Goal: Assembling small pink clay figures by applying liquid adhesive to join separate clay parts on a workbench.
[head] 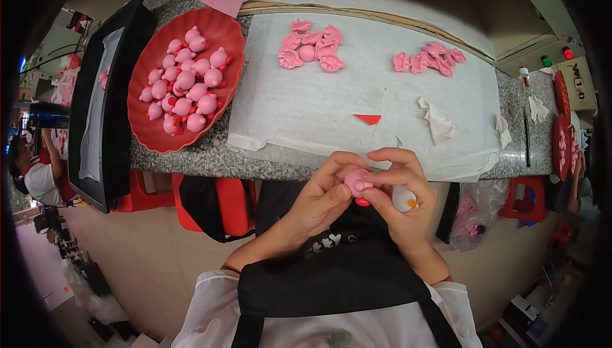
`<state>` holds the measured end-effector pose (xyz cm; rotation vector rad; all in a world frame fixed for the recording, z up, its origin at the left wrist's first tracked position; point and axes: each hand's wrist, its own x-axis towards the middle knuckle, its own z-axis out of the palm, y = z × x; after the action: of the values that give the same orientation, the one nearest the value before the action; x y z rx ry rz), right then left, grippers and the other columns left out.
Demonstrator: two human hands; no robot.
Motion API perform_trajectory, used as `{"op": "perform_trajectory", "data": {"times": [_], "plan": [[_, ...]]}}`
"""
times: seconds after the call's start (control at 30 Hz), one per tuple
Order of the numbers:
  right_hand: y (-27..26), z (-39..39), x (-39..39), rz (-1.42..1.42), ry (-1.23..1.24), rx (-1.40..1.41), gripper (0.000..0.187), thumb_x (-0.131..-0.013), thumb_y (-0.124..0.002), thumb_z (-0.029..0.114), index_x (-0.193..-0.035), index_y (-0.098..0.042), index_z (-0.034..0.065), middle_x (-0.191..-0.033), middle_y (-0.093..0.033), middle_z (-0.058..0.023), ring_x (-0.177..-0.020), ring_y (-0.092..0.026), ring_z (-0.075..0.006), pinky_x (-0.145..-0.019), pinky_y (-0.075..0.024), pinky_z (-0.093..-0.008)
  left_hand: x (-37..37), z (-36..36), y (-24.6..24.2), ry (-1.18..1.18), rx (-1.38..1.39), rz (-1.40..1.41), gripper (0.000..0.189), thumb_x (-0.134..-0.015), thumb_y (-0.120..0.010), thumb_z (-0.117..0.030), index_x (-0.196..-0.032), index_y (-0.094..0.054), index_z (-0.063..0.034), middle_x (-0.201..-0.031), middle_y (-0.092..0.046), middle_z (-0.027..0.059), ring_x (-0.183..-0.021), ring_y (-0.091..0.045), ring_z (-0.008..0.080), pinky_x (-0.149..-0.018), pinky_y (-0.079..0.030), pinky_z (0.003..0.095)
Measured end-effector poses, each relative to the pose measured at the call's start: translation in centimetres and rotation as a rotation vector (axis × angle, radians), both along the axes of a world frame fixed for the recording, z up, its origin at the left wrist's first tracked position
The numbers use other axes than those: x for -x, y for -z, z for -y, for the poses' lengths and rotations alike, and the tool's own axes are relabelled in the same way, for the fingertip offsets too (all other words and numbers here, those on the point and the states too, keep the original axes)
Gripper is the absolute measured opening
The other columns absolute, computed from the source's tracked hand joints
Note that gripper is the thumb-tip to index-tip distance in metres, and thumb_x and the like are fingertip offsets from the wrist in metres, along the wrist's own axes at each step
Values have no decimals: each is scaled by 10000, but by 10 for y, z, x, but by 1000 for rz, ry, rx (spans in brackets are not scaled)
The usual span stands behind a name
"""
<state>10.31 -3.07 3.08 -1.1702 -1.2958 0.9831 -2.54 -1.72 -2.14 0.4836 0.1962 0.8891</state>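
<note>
Between my two hands, just before the bench edge, is a small pink round plastic figure part (356, 183) with a red piece (362, 201) at its underside. My left hand (330, 190) grips it from the left with thumb and fingers. The fingertips of my right hand (401, 185) pinch it from the other side. Tucked in the right palm is a white squeeze bottle (402, 197) with an amber tip. A red plate (233, 71) at the left bears many similar pink round parts (185, 80) with red bits. On white paper (306, 104) lie hollow pink shell pieces (331, 62).
A second cluster of pink pieces (432, 58) lies farther right. Nearby are a red triangular scrap (368, 119) and crumpled tissue (437, 123). A black tray (112, 123) stands left, beyond the plate. A metal housing (540, 53) with indicator buttons borders the right. Another person (43, 175) sits far left.
</note>
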Motion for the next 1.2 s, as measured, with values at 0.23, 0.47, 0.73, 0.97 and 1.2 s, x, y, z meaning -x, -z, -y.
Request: {"op": "perform_trajectory", "data": {"times": [0.23,0.47,0.73,0.97,1.2], "plan": [[0,-1,1,77,2,-65,110,-648,-620,-27,-752,-597,0,-879,-548,-134,-751,-549,-170,-658,-422,-248,-1,0,2,-99,-42,-42,344,-800,-526,-224,-1054,-374,-49,-1022,-469,76,-946,-442,129,-821,-338,261],[0,0,1,109,18,-64,107,-645,-613,-37,-744,-597,-1,-821,-565,-135,-754,-563,-191,-663,-436,-257,-3,2,2,-174,-57,-88,311,-803,-523,-202,-1030,-384,-43,-1004,-482,79,-912,-455,121,-803,-350,255],[-1,-1,2,133,21,-76,100,-638,-612,-38,-730,-596,-2,-798,-572,-138,-727,-569,-189,-639,-442,-254,-1,2,3,-200,-98,-124,302,-802,-524,-183,-1028,-391,-35,-989,-491,89,-894,-470,123,-780,-376,255],[-2,-1,1,144,2,-72,104,-637,-605,-51,-731,-594,-6,-799,-573,-139,-727,-570,-189,-638,-448,-252,1,1,5,-187,-104,-130,290,-805,-518,-172,-1027,-395,-32,-981,-493,87,-876,-477,124,-765,-385,250],[-5,0,1,132,-8,-33,108,-648,-589,-69,-742,-589,-16,-815,-572,-149,-724,-569,-181,-628,-457,-246,3,2,8,-272,-183,-196,274,-781,-545,-108,-1011,-422,-23,-1017,-468,89,-932,-465,137,-795,-386,269]]}}
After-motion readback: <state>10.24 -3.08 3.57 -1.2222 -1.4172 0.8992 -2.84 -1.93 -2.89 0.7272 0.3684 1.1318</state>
